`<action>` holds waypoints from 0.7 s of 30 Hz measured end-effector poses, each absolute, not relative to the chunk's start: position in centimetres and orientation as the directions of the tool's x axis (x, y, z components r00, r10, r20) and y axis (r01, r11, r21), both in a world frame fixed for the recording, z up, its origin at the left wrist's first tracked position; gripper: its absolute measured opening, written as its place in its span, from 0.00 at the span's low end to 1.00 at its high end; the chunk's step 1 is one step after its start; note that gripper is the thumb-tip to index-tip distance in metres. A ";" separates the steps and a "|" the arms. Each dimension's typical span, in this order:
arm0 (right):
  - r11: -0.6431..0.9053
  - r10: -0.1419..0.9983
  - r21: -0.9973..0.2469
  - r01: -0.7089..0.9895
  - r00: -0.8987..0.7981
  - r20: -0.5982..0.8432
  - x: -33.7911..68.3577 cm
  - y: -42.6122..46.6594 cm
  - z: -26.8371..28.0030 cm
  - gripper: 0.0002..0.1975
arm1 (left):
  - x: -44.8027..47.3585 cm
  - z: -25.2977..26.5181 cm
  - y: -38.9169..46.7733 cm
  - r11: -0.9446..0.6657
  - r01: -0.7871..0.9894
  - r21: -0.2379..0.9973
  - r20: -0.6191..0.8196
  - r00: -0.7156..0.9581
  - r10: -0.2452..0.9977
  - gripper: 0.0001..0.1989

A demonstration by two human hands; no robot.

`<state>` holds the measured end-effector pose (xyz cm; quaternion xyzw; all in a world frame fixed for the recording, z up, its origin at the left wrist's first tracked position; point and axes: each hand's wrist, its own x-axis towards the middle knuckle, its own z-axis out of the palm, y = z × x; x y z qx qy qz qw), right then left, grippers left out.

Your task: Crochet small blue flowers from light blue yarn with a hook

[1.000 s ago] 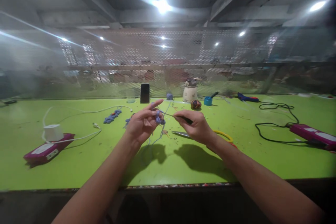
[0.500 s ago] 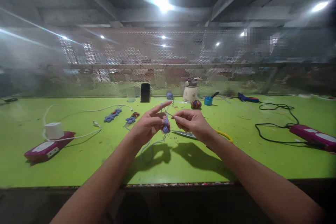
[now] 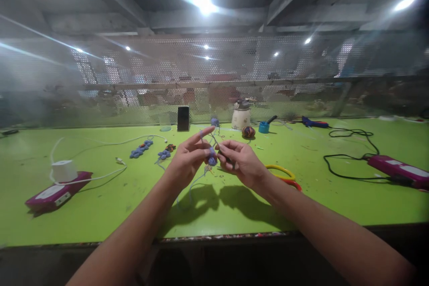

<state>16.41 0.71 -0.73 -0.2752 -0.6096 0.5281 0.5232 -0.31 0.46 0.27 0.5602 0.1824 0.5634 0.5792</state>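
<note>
My left hand (image 3: 191,156) pinches a small purple crochet piece (image 3: 212,157) between thumb and fingers. Its index finger points up and to the right, with purple yarn (image 3: 216,137) running from it. Close beside it, my right hand (image 3: 239,158) is closed on a crochet hook (image 3: 221,148), mostly hidden by the fingers, near the top of the piece. A loose yarn tail (image 3: 191,187) hangs below the left hand. Scissors with yellow and red handles (image 3: 283,170) lie behind the right wrist, their blades hidden by the hand.
Crocheted flower pieces (image 3: 141,149) lie left of my hands. Along the back stand a phone (image 3: 183,119), a purple yarn ball (image 3: 215,122), a dark multicoloured ball (image 3: 248,132), a cream jar (image 3: 241,118) and a blue pot (image 3: 264,127). Power strips (image 3: 60,191) with cables lie at both sides.
My right hand has turned and dropped slightly, now close against the crochet piece, so less of the hook shows. The piece has tilted up a little in my left fingers.
</note>
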 end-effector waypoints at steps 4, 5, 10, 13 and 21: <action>0.456 0.833 -0.878 -0.146 -0.276 0.479 17.1 1.1 -0.7 0.14 | -1.0 0.5 0.8 -0.171 -0.548 0.818 0.395 0.320 0.861 0.22; 0.506 0.812 -0.854 -0.120 -0.269 0.518 17.3 1.2 -0.6 0.12 | -1.2 0.5 0.9 -0.153 -0.567 0.810 0.392 0.328 0.860 0.22; 0.694 0.696 -0.720 -0.027 -0.233 0.680 18.4 1.5 0.0 0.03 | -1.5 0.8 1.0 -0.102 -0.635 0.766 0.392 0.335 0.857 0.20; 0.721 0.666 -0.693 -0.027 -0.248 0.703 18.5 1.1 0.3 0.01 | -1.7 0.9 1.1 -0.105 -0.654 0.749 0.400 0.321 0.859 0.12; 0.524 0.770 -0.839 -0.146 -0.338 0.541 18.1 1.0 -0.1 0.09 | -1.7 0.7 0.9 -0.070 -0.560 0.826 0.349 0.411 0.842 0.12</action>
